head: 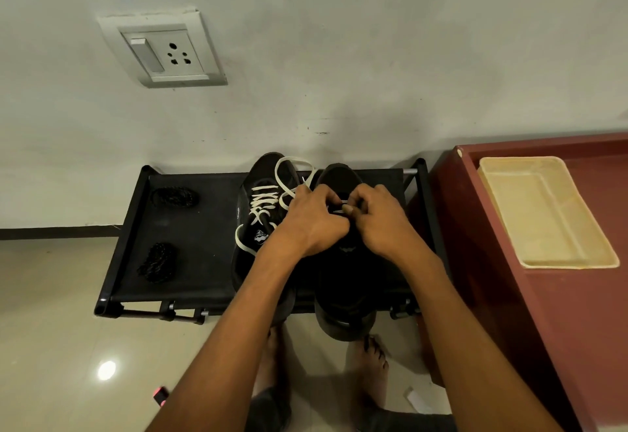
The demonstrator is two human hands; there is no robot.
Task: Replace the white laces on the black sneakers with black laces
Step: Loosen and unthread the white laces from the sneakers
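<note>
Both hands, left (314,215) and right (377,217), pinched white lace (339,205) mid-frame; best drawn slowly, 1 eyelet each.

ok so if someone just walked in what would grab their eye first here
Probably the two hands, left hand and right hand, meeting over the right black sneaker on the black rack, pinching a white lace between them. Next, the left sneaker with pale laces looping loose toward the wall. Two coiled black laces wait at the rack's left end.
</note>
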